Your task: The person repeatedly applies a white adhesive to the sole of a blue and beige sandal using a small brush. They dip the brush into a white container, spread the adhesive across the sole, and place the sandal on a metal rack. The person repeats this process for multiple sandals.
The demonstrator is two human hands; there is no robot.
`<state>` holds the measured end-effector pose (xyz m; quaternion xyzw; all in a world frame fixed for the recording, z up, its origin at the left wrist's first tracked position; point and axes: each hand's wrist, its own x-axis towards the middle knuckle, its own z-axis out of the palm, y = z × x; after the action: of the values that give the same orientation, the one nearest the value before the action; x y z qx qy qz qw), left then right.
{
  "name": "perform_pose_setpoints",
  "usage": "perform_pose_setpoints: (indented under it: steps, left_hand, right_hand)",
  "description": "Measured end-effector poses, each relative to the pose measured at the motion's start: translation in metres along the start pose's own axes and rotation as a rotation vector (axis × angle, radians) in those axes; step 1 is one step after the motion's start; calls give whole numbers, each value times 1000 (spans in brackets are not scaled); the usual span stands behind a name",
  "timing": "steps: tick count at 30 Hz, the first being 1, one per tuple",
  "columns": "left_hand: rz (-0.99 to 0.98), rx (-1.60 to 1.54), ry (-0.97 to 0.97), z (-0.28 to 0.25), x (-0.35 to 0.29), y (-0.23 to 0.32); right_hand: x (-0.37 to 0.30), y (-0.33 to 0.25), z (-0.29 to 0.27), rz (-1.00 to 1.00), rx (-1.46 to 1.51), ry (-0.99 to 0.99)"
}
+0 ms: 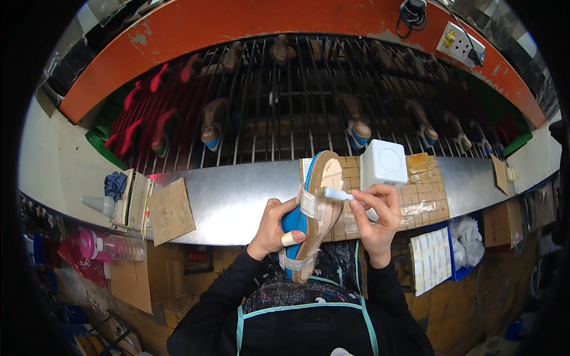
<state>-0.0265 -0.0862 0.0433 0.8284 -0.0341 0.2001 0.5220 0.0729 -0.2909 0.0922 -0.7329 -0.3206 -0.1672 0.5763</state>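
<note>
We hold a blue, brown-edged shoe piece (323,221), slanting lengthwise with its pale face turned up and rightward, and a short light-blue tool (337,194) over that face, contact unclear.

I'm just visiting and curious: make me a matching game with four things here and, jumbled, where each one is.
Things:
1. Blue-edged shoe
2. Small pale tool
3. White container
4. Pink-capped bottle

Places:
A. In the right hand
B. Left side, beside a cardboard box
C. In the left hand
D. On a brown sheet

Pairs: 1-C, 2-A, 3-D, 4-B
</note>
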Motion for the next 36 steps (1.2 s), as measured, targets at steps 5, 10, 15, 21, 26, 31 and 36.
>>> perform_pose_setpoints:
  steps: [5,10,15,21,26,31,36]
  left_hand:
    - [-8,-100,11,5,3,-2]
    - [-36,-309,-64,6,10,-2]
    - [-117,-436,-82,8,14,5]
    - [-294,-610,-96,17,10,8]
    - [-420,-780,-3,21,4,5]
    - [-356,-664,0,20,1,8]
    - [-355,-592,-15,14,-2,10]
  right_hand:
    - [-2,3,0,-20,3,-29]
    - [-6,5,-5,-115,-75,-44]
    - [5,8,-9,-192,-12,-36]
    - [8,6,-4,-27,-109,-7]
    - [-17,-4,3,84,66,-89]
    - [-14,-4,13,85,33,-72]
    - [-4,-5,19,32,-55,-70]
